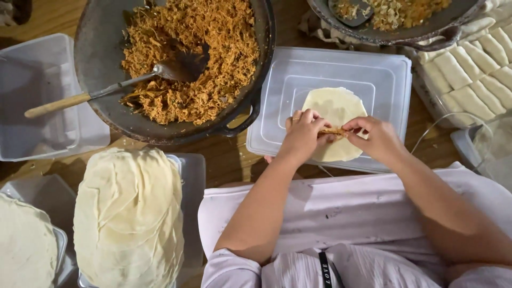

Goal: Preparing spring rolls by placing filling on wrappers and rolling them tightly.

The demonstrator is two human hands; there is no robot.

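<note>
Matt dough wrapper point(336, 109) on smooth translucent plastic lid point(389, 74); wooden-handled metal spoon point(106, 90).

Round pale wrapper point(336, 124) flat on upturned clear plastic lid point(384, 80), orange shredded filling point(334, 131) mid-sheet.

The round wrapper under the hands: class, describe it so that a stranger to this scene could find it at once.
Start at the big dark wok of orange shredded filling, then move right to the clear plastic lid lying flat. The single wrapper lies on it, with the left hand and right hand pinching filling at its middle. Unlike the tall wrapper stack, it is one thin sheet.
</note>
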